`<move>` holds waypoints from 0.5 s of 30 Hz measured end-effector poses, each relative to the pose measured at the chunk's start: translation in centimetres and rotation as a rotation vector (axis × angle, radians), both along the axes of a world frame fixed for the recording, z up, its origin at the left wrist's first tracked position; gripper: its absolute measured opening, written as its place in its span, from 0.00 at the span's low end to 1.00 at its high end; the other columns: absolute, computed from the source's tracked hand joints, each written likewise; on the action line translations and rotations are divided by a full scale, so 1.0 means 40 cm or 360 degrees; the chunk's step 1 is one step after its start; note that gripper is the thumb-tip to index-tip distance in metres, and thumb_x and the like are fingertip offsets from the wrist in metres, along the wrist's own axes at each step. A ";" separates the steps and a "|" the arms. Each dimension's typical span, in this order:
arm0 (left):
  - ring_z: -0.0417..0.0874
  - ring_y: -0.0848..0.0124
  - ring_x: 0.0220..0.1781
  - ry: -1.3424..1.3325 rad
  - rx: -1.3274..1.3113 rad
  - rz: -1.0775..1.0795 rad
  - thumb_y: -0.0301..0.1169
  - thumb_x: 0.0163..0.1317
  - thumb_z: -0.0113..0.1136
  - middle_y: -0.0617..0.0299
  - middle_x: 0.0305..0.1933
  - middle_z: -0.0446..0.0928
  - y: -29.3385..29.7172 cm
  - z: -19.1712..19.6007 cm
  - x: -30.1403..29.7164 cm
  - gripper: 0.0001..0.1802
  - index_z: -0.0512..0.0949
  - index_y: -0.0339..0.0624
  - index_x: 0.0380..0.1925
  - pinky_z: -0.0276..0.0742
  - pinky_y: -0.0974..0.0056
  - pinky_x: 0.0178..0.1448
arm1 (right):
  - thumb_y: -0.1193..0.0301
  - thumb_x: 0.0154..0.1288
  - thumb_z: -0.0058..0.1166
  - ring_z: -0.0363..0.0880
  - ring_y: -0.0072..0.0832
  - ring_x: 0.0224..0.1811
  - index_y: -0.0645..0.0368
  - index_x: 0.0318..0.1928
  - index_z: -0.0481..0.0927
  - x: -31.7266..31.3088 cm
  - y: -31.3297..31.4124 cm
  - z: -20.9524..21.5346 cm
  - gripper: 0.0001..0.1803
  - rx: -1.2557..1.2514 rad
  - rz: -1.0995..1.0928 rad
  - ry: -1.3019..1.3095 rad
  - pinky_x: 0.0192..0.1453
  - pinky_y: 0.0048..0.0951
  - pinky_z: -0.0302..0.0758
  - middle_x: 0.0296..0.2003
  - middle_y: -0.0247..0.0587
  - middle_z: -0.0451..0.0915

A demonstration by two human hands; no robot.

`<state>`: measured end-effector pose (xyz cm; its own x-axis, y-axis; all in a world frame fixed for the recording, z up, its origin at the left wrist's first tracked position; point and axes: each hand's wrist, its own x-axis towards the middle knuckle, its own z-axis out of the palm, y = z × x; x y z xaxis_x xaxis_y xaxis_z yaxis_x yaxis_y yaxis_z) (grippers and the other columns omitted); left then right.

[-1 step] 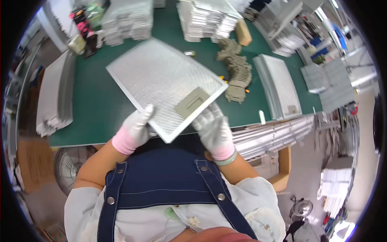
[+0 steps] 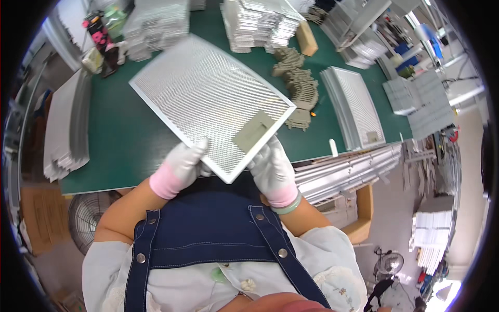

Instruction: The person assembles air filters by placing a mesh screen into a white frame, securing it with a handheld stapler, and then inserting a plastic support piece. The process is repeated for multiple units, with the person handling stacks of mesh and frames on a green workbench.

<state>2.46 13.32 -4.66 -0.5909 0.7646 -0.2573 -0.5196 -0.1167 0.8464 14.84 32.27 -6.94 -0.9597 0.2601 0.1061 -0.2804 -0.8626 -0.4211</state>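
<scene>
A rectangular mesh filter panel [image 2: 200,96] with a thin silvery frame is held tilted above the green table, one corner pointing at my body. A grey-green plastic handle plate [image 2: 253,131] sits in its mesh near the right-hand edge. My left hand [image 2: 183,165], in a white glove with a pink cuff, grips the near left edge, thumb on top and fingers underneath. My right hand [image 2: 273,167], gloved alike, supports the near right edge beside the handle plate; its fingertips are partly hidden under the frame.
Grey-green plastic plates [image 2: 301,88] lie in a curved row right of the panel. Framed panels stand stacked at the left [image 2: 67,125] and right [image 2: 356,106]. Taller metal stacks [image 2: 257,26] and a wooden block [image 2: 306,39] sit at the back. A floor fan [image 2: 88,221] stands below the table.
The panel has tilted slightly in my hands, and its near corner has shifted a little right. Both hands keep their hold. The whole view has shifted slightly.
</scene>
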 end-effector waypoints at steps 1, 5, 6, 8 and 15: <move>0.83 0.73 0.33 0.0240 -0.0231 -0.0234 0.50 0.72 0.54 0.57 0.33 0.82 0.035 -0.001 0.002 0.26 0.78 0.32 0.44 0.78 0.68 0.35 | 0.69 0.73 0.52 0.74 0.32 0.58 0.64 0.64 0.68 0.000 -0.007 0.033 0.23 0.0385 -0.0405 -0.0373 0.67 0.35 0.68 0.57 0.42 0.74; 0.82 0.54 0.49 0.1390 -0.0421 -0.0915 0.41 0.61 0.64 0.42 0.54 0.76 0.065 -0.015 0.020 0.34 0.67 0.29 0.61 0.79 0.55 0.55 | 0.68 0.71 0.53 0.69 0.34 0.65 0.66 0.64 0.69 0.085 0.299 -0.022 0.25 0.1059 -0.1218 -0.0687 0.65 0.39 0.71 0.59 0.46 0.73; 0.81 0.51 0.51 0.1666 -0.0465 -0.0777 0.40 0.60 0.65 0.42 0.54 0.76 0.047 -0.039 0.001 0.33 0.68 0.30 0.60 0.76 0.54 0.58 | 0.66 0.70 0.54 0.71 0.36 0.64 0.64 0.64 0.70 0.086 0.332 0.064 0.26 0.0778 -0.1339 -0.0587 0.62 0.41 0.75 0.58 0.48 0.75; 0.77 0.46 0.55 0.2209 -0.0527 -0.0509 0.37 0.56 0.66 0.43 0.53 0.76 0.017 -0.082 -0.037 0.32 0.70 0.32 0.58 0.72 0.50 0.63 | 0.63 0.70 0.54 0.77 0.41 0.60 0.64 0.62 0.74 0.151 0.465 0.114 0.25 0.0418 -0.1782 -0.1204 0.58 0.46 0.79 0.57 0.49 0.77; 0.73 0.45 0.61 0.2479 -0.0641 -0.0352 0.33 0.49 0.67 0.46 0.55 0.74 -0.011 -0.157 -0.058 0.28 0.74 0.35 0.51 0.67 0.46 0.66 | 0.62 0.70 0.53 0.80 0.39 0.49 0.67 0.54 0.79 0.314 0.944 -0.029 0.21 0.0798 -0.2291 -0.1597 0.54 0.40 0.78 0.50 0.49 0.80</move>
